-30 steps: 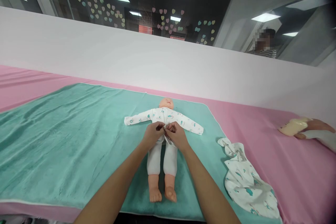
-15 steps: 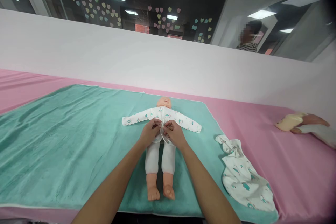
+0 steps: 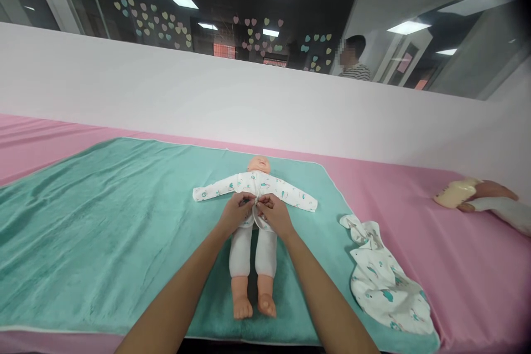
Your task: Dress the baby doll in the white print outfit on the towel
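Observation:
A baby doll (image 3: 240,254) lies on its back, head away from me, arms spread and feet toward me. It wears a white printed baby shirt (image 3: 292,193), with its long sleeves stretched out to both sides. My left hand (image 3: 236,213) pinches the shirt's front at the middle of the belly. Close beside it, my right hand (image 3: 274,214) pinches the opposite side of the same front opening. The fingertips almost meet, and what exactly lies between them, a tie or the cloth edge, is too small to tell. Below the hands the shirt's hem hangs slightly parted.
Under the doll is a green blanket (image 3: 124,232) on a pink sheet (image 3: 365,188). White printed baby clothing (image 3: 388,287) lies crumpled at the right. Another doll (image 3: 495,191) is by the far right edge. Behind a low white wall (image 3: 249,105), a person (image 3: 354,58) shows in the glass.
Both hands stay pinched at the shirt's front, with only slight finger movement. The view has shifted a little, and the person in the glass has moved left.

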`<state>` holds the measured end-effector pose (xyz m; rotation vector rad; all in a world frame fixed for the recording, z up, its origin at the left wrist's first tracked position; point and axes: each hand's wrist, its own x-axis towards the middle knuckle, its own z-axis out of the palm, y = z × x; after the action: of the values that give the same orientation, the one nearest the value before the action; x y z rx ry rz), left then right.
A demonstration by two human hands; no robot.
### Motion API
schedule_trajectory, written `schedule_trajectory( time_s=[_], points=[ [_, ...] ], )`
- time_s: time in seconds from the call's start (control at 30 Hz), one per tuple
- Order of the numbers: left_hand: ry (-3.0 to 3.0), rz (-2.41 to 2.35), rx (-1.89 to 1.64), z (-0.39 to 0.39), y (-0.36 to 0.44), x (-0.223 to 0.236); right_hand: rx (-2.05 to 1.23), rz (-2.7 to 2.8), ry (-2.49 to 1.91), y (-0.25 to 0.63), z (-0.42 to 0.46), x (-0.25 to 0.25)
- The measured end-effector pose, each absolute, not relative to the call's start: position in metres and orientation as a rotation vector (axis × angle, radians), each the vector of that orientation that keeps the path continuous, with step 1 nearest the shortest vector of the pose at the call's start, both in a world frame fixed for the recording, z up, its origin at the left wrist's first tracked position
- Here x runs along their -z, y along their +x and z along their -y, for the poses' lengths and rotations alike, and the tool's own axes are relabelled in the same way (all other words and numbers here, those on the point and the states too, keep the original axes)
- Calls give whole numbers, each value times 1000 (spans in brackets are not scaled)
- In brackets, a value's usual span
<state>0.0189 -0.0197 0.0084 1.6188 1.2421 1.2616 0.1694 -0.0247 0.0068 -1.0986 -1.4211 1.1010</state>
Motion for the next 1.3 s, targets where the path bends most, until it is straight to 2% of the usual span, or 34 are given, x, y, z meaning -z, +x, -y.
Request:
schedule_trajectory(
  time_s=[0.7, 0.97, 1.13, 1.3],
  points=[
    [1358, -1057, -1242, 26, 21, -14, -1061, 1460, -1130, 168, 29, -14],
    [1564, -1181, -1259, 31, 23, -18, -902, 1527, -1233, 167, 30, -13],
    [1744, -1305, -1282, 32, 25, -22, -926, 1545, -1258, 168, 30, -14],
    [1750, -1200, -1298, 32, 26, -22, -770, 1652, -1238, 166, 33, -15]
  ],
)
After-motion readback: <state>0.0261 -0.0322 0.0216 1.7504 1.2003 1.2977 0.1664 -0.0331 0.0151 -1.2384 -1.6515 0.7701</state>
